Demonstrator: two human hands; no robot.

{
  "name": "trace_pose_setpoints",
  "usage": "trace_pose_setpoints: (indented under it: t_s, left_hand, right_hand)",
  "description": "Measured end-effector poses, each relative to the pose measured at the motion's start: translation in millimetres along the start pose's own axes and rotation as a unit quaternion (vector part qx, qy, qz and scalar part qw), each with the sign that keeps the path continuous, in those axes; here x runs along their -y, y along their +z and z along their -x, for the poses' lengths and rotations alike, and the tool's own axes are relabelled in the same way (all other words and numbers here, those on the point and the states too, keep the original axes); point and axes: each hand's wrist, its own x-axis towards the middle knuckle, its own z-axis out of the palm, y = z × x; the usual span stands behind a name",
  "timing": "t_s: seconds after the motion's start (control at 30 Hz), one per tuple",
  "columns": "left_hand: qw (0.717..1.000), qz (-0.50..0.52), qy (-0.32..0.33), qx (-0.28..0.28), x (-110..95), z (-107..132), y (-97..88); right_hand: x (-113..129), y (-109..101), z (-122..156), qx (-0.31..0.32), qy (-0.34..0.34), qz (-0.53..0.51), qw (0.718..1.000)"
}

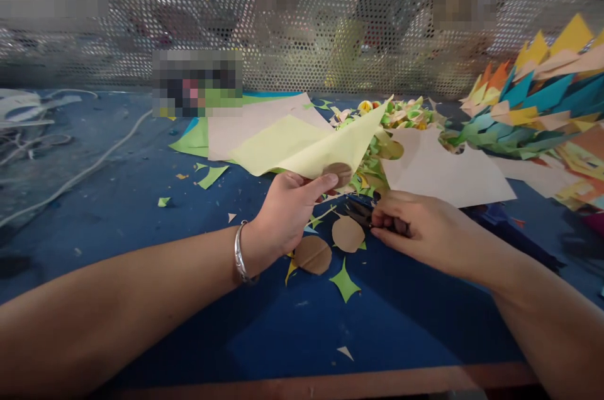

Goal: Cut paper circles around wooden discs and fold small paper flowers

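My left hand [292,214] pinches a sheet of pale yellow paper [287,145] together with a brown cardboard disc [340,173], the thumb pressing the disc against the sheet. The sheet's right corner curls upward. In my right hand [401,221] is a pair of dark scissors [359,211], its fingers wrapped round the handles and the blades pointing left. The blades are apart from the held sheet. Just below them on the table lie a tan round piece [348,234] and a brown cardboard disc [313,255].
A pile of small cut paper pieces [406,114] lies behind my hands. Pale pink sheets [448,167] rest on the blue table [189,324]. Colourful pointed paper layers [533,98] stand at right, a white cord [94,164] at left, and a perforated metal screen [302,35] at the back.
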Motion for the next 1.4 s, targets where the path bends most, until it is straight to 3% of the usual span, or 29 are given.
trace_pose_setpoints:
  t_s: [0.23, 0.4, 0.63, 0.8, 1.13, 1.27, 1.4]
  left_hand:
    - [0.996, 0.0, -0.053, -0.069, -2, 0, 0.8]
    - [0.996, 0.012, -0.052, -0.074, -7, 0, 9.2]
    - [0.995, 0.022, -0.082, -0.053, -14, 2, 36.1]
    - [0.992, 0.041, -0.11, -0.049, -9, 1, 45.3]
    - [0.986, 0.082, -0.135, -0.043, -4, -5, 45.4]
    - [0.991, 0.069, -0.114, -0.026, 0, -8, 43.1]
    - [0.993, 0.072, -0.092, 0.0, 7, -9, 40.7]
  right_hand:
    - [2, -4, -1, -0.044, 0.057, -0.096, 0.993]
    - [8, -6, -2, -0.099, 0.077, -0.188, 0.974]
    - [13, -6, -6, -0.151, 0.085, -0.277, 0.945]
    - [18, -5, -9, -0.169, 0.101, -0.355, 0.914]
    - [13, 10, -13, -0.179, 0.102, -0.499, 0.842]
    - [15, 9, -13, -0.191, 0.128, -0.545, 0.806]
    - [16, 8, -14, -0.206, 0.153, -0.551, 0.794]
